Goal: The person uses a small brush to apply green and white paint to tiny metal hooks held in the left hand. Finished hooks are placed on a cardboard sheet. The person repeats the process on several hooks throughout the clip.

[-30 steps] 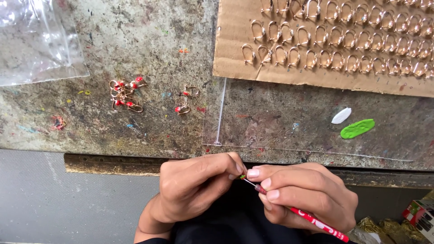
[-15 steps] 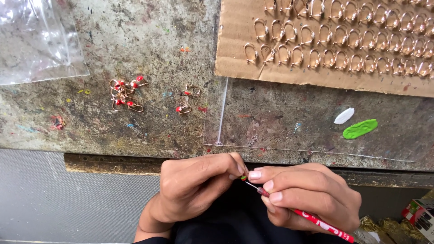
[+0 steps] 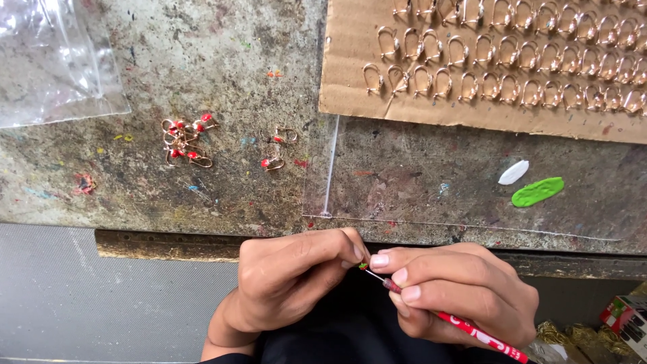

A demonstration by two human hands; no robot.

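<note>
A paint-stained worktop (image 3: 202,54) fills the view. At its near edge, at six o'clock, the left hand (image 3: 290,280) pinches something tiny, mostly hidden between fingertip and thumb. The right hand (image 3: 465,296) holds a red-handled tool (image 3: 472,330) in a closed grip, its thin tip touching a green speck. At ten o'clock lie red-dotted gold hooks (image 3: 185,138). At one o'clock, a cardboard sheet (image 3: 350,74) carries rows of plain hooks, cut off by the frame.

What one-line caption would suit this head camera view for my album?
Left hand pinches a tiny piece while right hand applies a thin red pen-like tool, near red-dotted gold ear hooks on a stained workbench.
</note>
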